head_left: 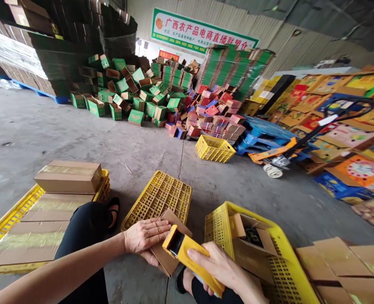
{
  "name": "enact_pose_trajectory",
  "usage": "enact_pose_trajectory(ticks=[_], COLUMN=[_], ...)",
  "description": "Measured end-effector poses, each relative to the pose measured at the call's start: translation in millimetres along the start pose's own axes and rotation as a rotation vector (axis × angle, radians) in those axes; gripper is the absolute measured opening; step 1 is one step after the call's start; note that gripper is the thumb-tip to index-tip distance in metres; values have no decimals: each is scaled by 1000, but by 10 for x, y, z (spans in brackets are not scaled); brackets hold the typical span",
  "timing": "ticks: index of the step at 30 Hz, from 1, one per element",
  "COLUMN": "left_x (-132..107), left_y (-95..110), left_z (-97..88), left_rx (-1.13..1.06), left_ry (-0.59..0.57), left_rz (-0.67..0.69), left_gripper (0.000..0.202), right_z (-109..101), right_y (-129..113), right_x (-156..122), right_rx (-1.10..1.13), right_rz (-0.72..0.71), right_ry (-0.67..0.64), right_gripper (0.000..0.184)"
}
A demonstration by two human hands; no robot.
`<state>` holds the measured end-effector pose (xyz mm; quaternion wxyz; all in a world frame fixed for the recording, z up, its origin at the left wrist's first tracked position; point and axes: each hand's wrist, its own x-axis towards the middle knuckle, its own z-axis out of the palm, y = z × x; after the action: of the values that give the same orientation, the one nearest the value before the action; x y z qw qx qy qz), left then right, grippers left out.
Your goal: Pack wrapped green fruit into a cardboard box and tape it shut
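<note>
Left hand (146, 236) lies flat, fingers spread, pressing the box (169, 242) down on the lap, beside the overturned crate (158, 198). Right hand (220, 268) has its grip wrapped around the tape gun (187, 257), nose at the box edge. Box judged light, thin cardboard, crushable; best held by flat faces, not flaps.

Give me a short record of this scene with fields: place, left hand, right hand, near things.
place: warehouse with a concrete floor
left hand: pressed flat on a small cardboard box
right hand: grips a yellow tape dispenser at that box
near things: yellow crate with an open carton; taped boxes on the left
</note>
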<state>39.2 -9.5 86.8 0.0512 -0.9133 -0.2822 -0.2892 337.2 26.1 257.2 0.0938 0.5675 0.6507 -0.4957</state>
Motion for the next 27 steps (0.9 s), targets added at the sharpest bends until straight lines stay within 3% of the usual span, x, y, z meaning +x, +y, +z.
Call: enact_pose_trajectory(ticks=[17,23,27], left_x=[-48,31,129], left_y=[142,204,213], left_z=[50,12,-70], left_rx=[99,137,114], left_ry=[9,-15,-64], left_rz=[18,-29,-24], left_gripper=[103,94,90], right_z=[119,98,33], right_y=[43,80,57], right_x=[-175,-67,43], right_rx=[63,93,87], right_rz=[-6,-36,-14], right_ry=[9,53,13], right_gripper=[58,49,44])
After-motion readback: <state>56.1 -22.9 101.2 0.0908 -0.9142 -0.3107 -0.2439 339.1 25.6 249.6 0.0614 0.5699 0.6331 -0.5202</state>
